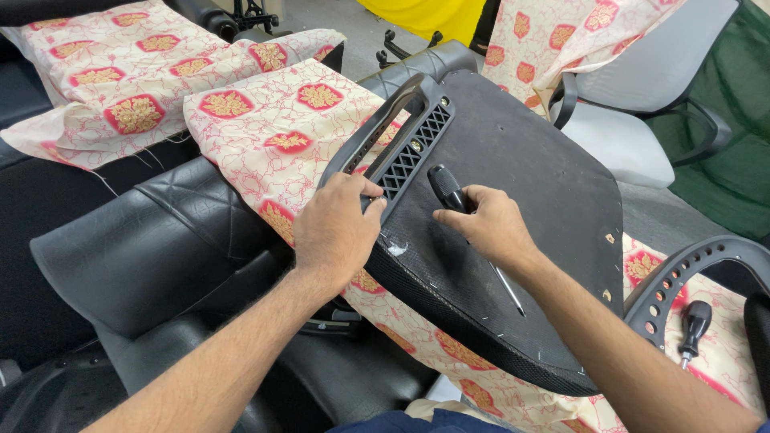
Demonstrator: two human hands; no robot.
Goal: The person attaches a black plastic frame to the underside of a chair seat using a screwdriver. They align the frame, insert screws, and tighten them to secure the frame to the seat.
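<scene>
- My left hand presses on the upturned black seat base, fingers curled over the lower end of the black plastic armrest bracket at the base's 9 o'clock edge.
- My right hand lies just right of it, fingers clamped on a black-handled screwdriver; its handle points to 11 o'clock, its metal shaft runs out under my wrist toward 5 o'clock.
- The seat base rests tilted on cream fabric with red and gold medallions.
- A second screwdriver lies at 4 o'clock, well apart, beside a perforated black armrest.
- A grey office chair stands at 1 o'clock.
</scene>
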